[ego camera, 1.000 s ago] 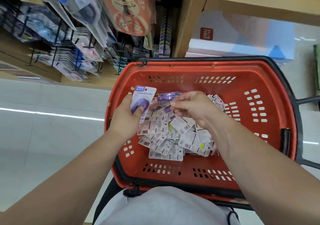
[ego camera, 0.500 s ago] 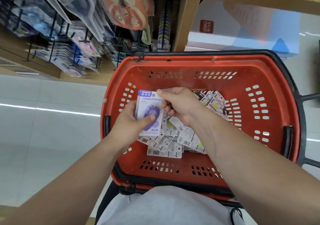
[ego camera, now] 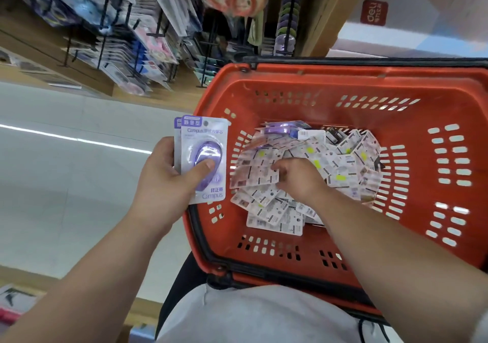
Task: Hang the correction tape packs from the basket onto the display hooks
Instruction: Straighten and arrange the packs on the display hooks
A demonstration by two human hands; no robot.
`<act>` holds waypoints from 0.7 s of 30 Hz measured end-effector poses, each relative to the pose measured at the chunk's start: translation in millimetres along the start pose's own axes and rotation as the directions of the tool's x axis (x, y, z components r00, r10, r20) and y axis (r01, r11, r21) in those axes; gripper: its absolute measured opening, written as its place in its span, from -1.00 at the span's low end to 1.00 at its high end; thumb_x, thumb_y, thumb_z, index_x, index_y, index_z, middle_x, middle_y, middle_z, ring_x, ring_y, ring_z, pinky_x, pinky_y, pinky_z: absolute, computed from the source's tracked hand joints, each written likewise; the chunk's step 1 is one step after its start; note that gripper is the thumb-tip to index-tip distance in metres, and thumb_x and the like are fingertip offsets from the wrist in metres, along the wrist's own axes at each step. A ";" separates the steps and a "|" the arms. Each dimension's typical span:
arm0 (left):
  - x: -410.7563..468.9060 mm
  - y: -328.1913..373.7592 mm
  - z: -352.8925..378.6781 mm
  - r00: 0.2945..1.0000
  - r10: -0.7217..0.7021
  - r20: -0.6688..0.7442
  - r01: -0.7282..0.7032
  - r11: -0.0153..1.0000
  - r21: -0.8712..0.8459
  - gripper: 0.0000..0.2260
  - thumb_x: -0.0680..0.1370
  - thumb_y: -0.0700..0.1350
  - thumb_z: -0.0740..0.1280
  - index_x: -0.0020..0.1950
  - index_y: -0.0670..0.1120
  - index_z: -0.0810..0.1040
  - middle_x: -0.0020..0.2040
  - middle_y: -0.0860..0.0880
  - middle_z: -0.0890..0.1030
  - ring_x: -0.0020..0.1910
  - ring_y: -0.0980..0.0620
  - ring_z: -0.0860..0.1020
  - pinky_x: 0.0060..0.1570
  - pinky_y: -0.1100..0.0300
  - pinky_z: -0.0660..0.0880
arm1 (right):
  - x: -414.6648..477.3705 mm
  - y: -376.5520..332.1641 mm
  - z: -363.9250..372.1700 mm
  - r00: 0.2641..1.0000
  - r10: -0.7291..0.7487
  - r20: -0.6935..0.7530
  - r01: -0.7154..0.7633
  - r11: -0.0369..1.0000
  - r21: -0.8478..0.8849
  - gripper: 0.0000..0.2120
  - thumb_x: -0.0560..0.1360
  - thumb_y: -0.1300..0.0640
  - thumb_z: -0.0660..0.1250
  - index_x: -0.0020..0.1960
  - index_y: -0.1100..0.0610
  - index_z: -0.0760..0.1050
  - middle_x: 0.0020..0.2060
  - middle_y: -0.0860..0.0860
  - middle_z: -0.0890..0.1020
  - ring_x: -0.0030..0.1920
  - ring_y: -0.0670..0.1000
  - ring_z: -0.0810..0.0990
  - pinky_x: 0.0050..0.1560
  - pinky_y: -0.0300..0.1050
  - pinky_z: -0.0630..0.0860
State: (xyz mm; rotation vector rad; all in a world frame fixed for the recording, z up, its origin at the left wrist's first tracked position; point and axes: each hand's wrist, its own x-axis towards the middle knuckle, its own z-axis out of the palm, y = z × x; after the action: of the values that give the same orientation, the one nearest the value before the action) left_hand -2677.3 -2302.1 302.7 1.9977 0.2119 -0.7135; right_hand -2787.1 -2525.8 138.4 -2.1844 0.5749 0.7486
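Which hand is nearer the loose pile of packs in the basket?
Right. The right hand rests on the pile inside the basket; the left hand holds two packs at the basket's left rim, apart from it.

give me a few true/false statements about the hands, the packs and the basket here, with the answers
1. The left hand holds two purple packs, one behind the other. True.
2. The basket is blue. False: it is red.
3. The right hand is down on the pile of packs inside the basket. True.
4. Most packs in the pile lie purple front up. False: most show their white printed backs.
5. The held purple packs hang on the display hooks. False: they are in the left hand beside the basket's left rim, short of the hooks.
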 end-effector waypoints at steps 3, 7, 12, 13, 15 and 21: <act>-2.7 -2.0 0.5 1.000 -0.003 0.012 0.003 1.000 -0.009 -0.66 0.51 -0.05 0.56 0.25 0.02 0.59 0.02 0.09 0.74 -0.07 0.13 0.75 -0.26 0.28 0.64 | 5.3 -5.4 -4.4 0.986 -0.107 -0.130 0.098 0.993 -0.069 -0.76 0.50 0.21 0.50 0.16 0.09 0.71 0.00 0.05 0.71 0.01 0.09 0.68 0.05 -0.21 0.49; -1.7 -3.8 0.4 1.000 -0.004 0.020 0.005 1.000 -0.018 -0.68 0.53 -0.04 0.55 0.23 0.07 0.57 0.02 0.11 0.74 -0.06 0.11 0.75 -0.19 0.18 0.70 | 2.9 -16.0 -23.8 0.931 -0.253 -0.262 0.272 0.962 0.037 -0.93 0.49 0.13 0.54 -0.12 0.12 0.68 -0.15 -0.08 0.53 -0.16 0.02 0.54 -0.10 -0.10 0.49; -0.8 -0.2 7.5 0.996 0.020 0.086 -0.017 0.999 -0.041 -0.72 0.58 -0.09 0.52 0.19 0.13 0.51 0.00 0.17 0.74 -0.07 0.09 0.75 -0.19 0.13 0.70 | -32.2 -35.9 -72.7 0.963 -0.178 -0.204 0.251 0.868 0.428 -0.87 0.64 0.20 0.35 -0.08 0.17 0.49 -0.38 -0.06 0.49 -0.43 -0.18 0.39 -0.32 -0.20 0.38; -0.6 0.0 10.4 0.994 0.024 0.106 -0.020 0.999 -0.038 -0.72 0.59 -0.11 0.51 0.20 0.12 0.50 0.02 0.15 0.74 -0.06 0.07 0.75 -0.13 0.06 0.71 | -41.3 -38.0 -81.6 0.962 -0.184 -0.203 0.261 0.841 0.473 -0.89 0.65 0.20 0.34 -0.06 0.18 0.49 -0.40 -0.04 0.51 -0.42 -0.14 0.39 -0.34 -0.12 0.43; -0.1 0.6 18.4 0.990 0.044 0.135 -0.041 0.999 -0.025 -0.71 0.61 -0.15 0.48 0.25 0.10 0.49 0.09 0.12 0.72 0.00 0.07 0.74 -0.05 0.02 0.69 | -57.1 -40.1 -94.8 0.967 -0.179 -0.182 0.252 0.793 0.555 -0.92 0.66 0.22 0.32 -0.03 0.16 0.52 -0.42 -0.12 0.57 -0.40 -0.10 0.46 -0.31 0.03 0.58; -3.2 5.0 48.5 0.971 0.031 0.236 -0.026 0.999 -0.024 -0.71 0.62 -0.22 0.43 0.14 0.16 0.49 0.04 0.17 0.71 -0.06 0.18 0.71 -0.23 0.29 0.62 | -79.6 -43.3 -112.7 0.959 -0.237 -0.158 0.284 0.849 0.446 -0.85 0.65 0.16 0.34 -0.08 -0.02 0.57 -0.38 -0.05 0.53 -0.36 -0.10 0.45 -0.39 -0.04 0.65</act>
State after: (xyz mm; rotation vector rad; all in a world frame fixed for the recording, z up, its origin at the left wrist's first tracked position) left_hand -2697.0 -2345.2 290.7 1.8731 0.0484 -0.9191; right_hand -2781.8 -2571.9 275.4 -1.8019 0.4369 0.3147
